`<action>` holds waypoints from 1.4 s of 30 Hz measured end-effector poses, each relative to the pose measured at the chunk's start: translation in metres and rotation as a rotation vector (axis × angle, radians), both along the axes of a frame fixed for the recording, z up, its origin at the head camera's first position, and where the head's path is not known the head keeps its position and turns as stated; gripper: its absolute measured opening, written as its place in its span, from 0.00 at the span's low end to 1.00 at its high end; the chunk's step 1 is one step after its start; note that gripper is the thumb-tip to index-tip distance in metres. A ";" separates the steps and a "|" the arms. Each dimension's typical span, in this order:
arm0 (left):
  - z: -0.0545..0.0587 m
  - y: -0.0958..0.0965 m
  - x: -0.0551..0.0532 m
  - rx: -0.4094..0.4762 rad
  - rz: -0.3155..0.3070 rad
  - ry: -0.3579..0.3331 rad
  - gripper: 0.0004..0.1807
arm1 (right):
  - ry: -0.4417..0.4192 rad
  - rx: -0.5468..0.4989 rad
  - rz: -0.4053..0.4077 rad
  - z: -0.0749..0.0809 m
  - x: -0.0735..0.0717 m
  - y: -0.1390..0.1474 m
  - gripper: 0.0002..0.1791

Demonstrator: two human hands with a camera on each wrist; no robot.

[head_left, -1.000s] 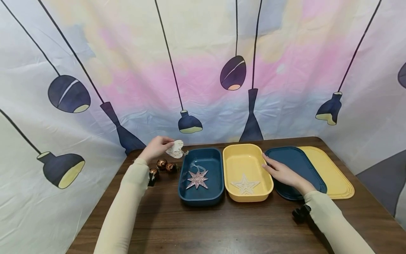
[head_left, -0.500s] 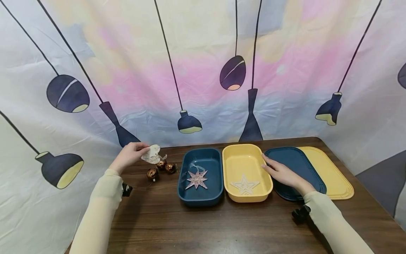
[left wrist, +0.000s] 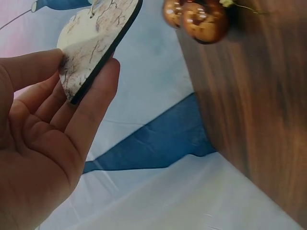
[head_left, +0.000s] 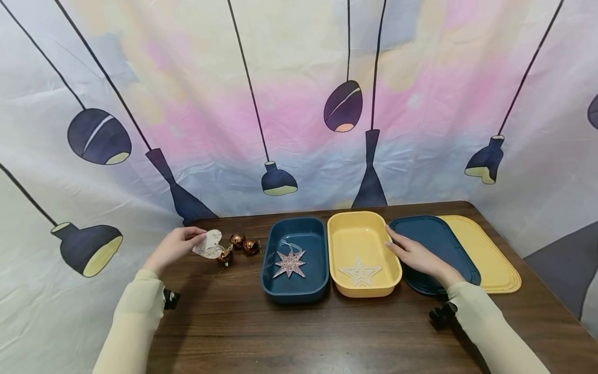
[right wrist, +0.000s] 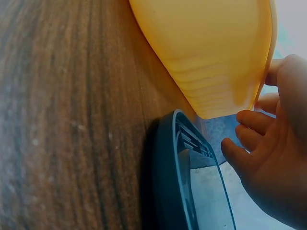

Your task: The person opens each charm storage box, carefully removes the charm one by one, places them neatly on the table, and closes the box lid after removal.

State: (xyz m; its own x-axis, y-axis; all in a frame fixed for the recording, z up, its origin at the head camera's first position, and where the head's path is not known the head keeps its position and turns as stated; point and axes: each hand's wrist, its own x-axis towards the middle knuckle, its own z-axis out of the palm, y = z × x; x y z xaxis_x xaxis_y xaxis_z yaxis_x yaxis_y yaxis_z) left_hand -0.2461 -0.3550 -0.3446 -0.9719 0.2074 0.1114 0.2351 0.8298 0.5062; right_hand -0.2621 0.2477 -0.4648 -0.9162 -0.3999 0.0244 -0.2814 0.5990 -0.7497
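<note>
My left hand (head_left: 173, 248) pinches a white, bark-patterned heart ornament (left wrist: 91, 48) between thumb and fingers. It holds the heart above the table's left part, beside several shiny brown bauble ornaments (head_left: 237, 240). My right hand (head_left: 418, 255) grips the right rim of a yellow box (head_left: 362, 291), thumb over the edge and other fingers outside. In that box lies a pale star ornament (head_left: 360, 271). A dark blue box (head_left: 295, 298) stands directly to its left, with a glittery pink star ornament (head_left: 290, 264) inside.
To the right of the yellow box lie a dark blue lid (head_left: 425, 231) and a yellow lid (head_left: 495, 259), partly overlapping. All rests on a brown wooden table (head_left: 299, 337). Behind it hangs a cloth (head_left: 299, 104) printed with lamps.
My left hand has carried the heart ornament leftward and lower, from beside the blue box to the left of the baubles. The right hand has stayed on the yellow box.
</note>
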 end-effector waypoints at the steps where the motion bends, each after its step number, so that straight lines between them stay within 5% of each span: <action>1: -0.002 -0.001 0.001 0.006 0.001 -0.006 0.19 | -0.002 -0.005 -0.003 0.000 0.000 0.000 0.38; 10: -0.029 -0.009 0.012 0.065 0.011 -0.076 0.18 | -0.016 -0.012 -0.009 0.000 0.000 0.000 0.38; 16: -0.045 -0.017 0.015 0.031 0.025 -0.082 0.18 | -0.013 -0.010 -0.009 -0.001 0.000 0.000 0.38; 27: -0.057 -0.025 0.023 0.087 0.024 -0.137 0.16 | -0.010 -0.006 -0.007 0.001 0.002 -0.001 0.39; 42: -0.076 -0.036 0.019 0.158 0.074 -0.271 0.18 | -0.009 -0.026 -0.007 -0.002 0.001 0.000 0.39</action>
